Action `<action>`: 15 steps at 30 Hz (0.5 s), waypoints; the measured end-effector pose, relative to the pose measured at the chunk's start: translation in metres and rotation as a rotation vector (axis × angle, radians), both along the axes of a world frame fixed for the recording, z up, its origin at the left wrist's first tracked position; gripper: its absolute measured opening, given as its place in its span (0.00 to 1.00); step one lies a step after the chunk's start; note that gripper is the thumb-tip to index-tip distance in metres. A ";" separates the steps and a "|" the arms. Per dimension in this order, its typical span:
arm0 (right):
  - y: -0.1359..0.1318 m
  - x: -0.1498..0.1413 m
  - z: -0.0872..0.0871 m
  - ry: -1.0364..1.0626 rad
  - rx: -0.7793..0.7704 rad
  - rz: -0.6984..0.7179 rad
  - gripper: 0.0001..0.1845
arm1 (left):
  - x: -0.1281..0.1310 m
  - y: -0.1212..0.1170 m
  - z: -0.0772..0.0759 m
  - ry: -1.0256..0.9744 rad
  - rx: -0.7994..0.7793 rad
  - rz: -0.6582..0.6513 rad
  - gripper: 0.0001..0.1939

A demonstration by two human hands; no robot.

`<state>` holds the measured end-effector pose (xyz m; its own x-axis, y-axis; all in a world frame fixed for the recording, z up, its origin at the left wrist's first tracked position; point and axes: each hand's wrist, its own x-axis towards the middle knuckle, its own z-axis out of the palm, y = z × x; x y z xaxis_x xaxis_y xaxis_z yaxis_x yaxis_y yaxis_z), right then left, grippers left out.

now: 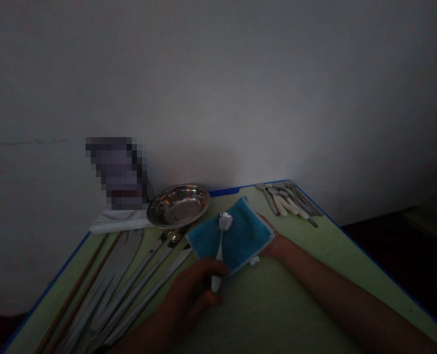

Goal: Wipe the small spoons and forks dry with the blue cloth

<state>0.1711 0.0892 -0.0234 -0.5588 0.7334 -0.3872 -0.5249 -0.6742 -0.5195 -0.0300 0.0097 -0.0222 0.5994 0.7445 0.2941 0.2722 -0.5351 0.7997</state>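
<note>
My left hand (200,282) is closed around the handle of a metal spoon (224,222), whose bowl points away from me. Beneath and behind the spoon is a blue cloth (248,231) with a pale edge and a small white tag. My right hand (269,242) holds this cloth from its right side and from below, and most of its fingers are hidden by it. The spoon's bowl lies over the cloth; whether it touches cannot be made out in the dim light.
Behind the cloth stands a shiny metal bowl (178,206). Several spoons and forks (288,199) lie at the back right of the green table (288,305). Long metal utensils (144,270) and wooden sticks (78,290) lie on the left. A blurred-out object (118,172) leans on the wall.
</note>
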 end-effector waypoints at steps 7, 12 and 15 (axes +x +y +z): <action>0.000 0.000 -0.004 0.000 0.029 -0.008 0.23 | 0.003 0.002 0.003 -0.084 -0.066 0.090 0.19; 0.000 0.001 -0.003 -0.003 0.017 0.010 0.26 | 0.005 -0.001 0.008 -0.044 -0.081 0.148 0.11; -0.001 0.001 0.000 -0.017 0.002 0.003 0.26 | 0.007 -0.003 0.006 0.027 -0.077 0.214 0.05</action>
